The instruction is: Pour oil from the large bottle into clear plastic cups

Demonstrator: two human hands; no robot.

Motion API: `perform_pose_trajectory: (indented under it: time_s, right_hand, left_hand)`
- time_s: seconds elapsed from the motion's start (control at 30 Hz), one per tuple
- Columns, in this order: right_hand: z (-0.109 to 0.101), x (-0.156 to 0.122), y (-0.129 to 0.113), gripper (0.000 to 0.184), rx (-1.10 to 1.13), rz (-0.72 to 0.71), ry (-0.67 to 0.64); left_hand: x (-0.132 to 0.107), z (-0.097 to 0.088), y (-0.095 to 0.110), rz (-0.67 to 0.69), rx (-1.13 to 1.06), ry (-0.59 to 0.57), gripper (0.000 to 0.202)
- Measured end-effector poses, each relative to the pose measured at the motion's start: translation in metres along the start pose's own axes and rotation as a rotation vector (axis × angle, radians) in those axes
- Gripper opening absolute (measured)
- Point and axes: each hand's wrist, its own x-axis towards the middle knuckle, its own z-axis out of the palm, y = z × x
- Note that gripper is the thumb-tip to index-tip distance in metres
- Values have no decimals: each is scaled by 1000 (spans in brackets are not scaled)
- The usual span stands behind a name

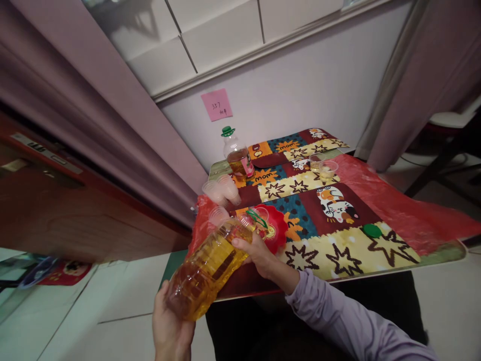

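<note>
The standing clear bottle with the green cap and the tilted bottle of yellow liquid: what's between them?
In the head view, stacked clear plastic cups are between the standing bottle and tilted bottle.

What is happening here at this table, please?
A person holds a large tilted bottle of yellow liquid, the left hand at its base, the right hand near its neck. The neck points toward a red dish. A green cap lies on the table, and a second bottle stands farther back.
</note>
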Motion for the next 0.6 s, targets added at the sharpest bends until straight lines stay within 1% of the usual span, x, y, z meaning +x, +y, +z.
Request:
perform_pose_trajectory:
  time_s: [0.17,0.43,0.6]
  right_hand:
    - [2,-1,-3,81,11,-12,-29]
    - [2,-1,-2,84,8,-4,-26]
    - [2,0,2,78,19,7,-21]
  left_hand:
    - [-1,-1,0,-11,-2,6,29]
    - [-2,-1,-1,-13,-27,1,27]
    - [2,-6,-2,-24,-30,-16,26]
